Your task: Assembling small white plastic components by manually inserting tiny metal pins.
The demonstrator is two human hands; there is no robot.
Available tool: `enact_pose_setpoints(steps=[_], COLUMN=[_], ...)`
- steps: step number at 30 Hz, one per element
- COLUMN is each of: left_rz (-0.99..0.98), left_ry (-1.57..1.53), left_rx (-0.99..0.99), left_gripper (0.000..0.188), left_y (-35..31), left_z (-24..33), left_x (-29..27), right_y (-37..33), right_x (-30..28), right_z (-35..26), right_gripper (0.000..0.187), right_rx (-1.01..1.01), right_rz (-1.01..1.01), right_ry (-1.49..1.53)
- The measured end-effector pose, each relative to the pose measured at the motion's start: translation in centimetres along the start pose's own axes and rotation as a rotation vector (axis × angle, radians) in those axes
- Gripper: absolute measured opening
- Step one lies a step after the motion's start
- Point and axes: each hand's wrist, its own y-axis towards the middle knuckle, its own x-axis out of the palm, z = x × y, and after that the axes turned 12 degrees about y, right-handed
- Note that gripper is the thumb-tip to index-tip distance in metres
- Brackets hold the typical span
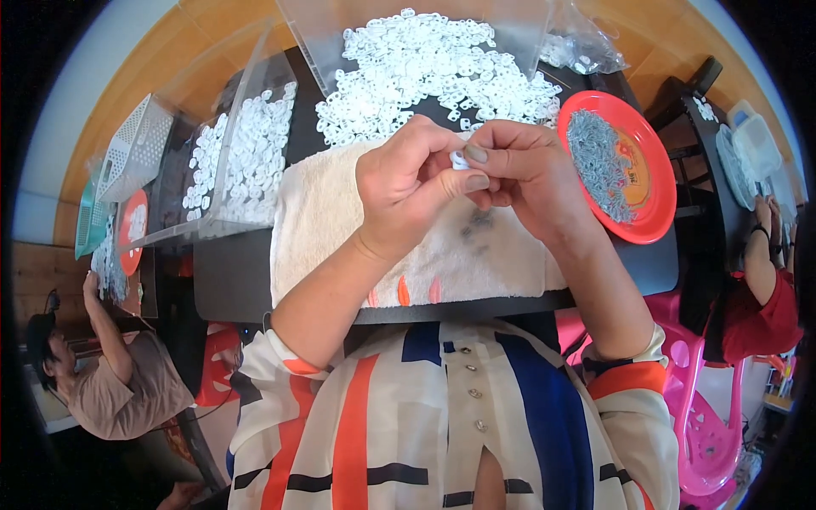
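My left hand (406,189) and my right hand (529,170) meet above a cream towel (319,217). Between their fingertips is a small white plastic piece (460,160). The left thumb and fingers close round it from one side, and the right thumb presses against it from the other. Fingers cover most of it, so any metal part in it cannot be made out. Just beyond the hands lies a big heap of similar white plastic pieces (416,72). A red plate (660,191) with many thin grey metal pieces (599,161) sits beside my right hand.
The heap spills from a clear plastic bin (310,51) on the black table (229,280). Another clear bin (228,161) with white pieces stands at left. A plastic bag (591,47) lies at the far right. One person (127,374) works at left, another (756,297) at right, near pink chairs (701,425).
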Motion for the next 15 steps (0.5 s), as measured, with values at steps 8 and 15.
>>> enact_pose_setpoints(steps=[8,15], left_rz=[0.014,0.005], left_ry=[-0.263,-0.417], left_rx=[-0.139,-0.174], left_gripper=[0.013,0.011], left_y=[-0.06,-0.03], left_z=[0.72,0.67], left_x=[0.44,0.48], right_y=[-0.03,0.00], right_x=[0.11,0.08], right_z=[0.48,0.65], right_gripper=[0.014,0.016], right_rx=[-0.007,0.000], right_rz=[0.013,-0.039], right_ry=[0.111,0.113])
